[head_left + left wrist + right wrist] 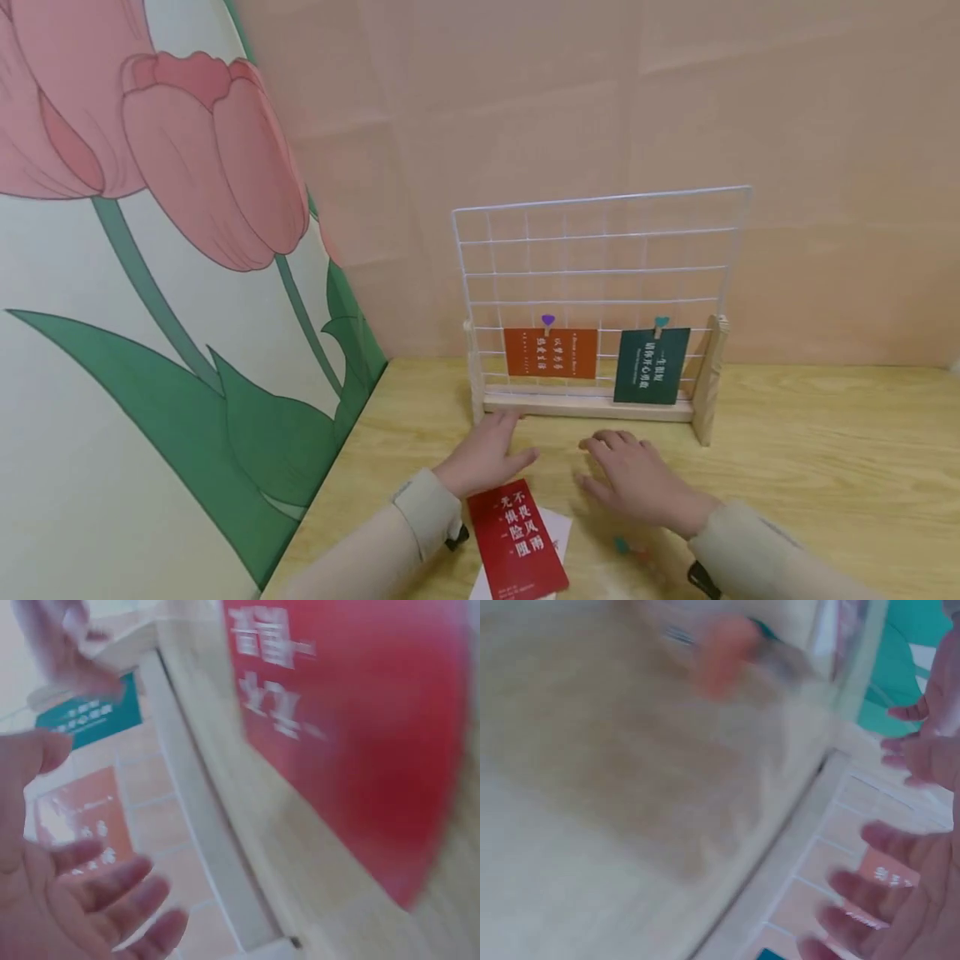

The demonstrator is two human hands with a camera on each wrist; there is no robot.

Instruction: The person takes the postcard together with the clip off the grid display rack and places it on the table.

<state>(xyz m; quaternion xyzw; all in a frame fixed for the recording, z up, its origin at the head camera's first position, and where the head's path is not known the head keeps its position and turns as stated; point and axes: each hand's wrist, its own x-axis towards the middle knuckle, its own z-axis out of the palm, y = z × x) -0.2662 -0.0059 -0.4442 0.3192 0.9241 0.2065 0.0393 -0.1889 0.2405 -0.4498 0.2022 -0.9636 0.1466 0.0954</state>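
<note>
My left hand (483,454) is held over the table in front of a wire grid rack (592,271), its fingers loosely extended and holding nothing. To its right, my right hand (637,482) hovers with spread fingers, also holding nothing. On the rack, an orange card (551,367) hangs from a clip with a purple heart (548,320). Beside it a dark green card (637,383) hangs from a teal heart clip (662,322). Below my left hand a red card (517,533) with white characters lies on a white card (557,527).
The rack stands on a wooden base (588,406) with two wooden side posts. Small clips, one teal (621,545) and one orange, lie on the table under my right forearm. A tulip-patterned panel (187,292) borders the left; a pink cloth wall (825,167) rises behind.
</note>
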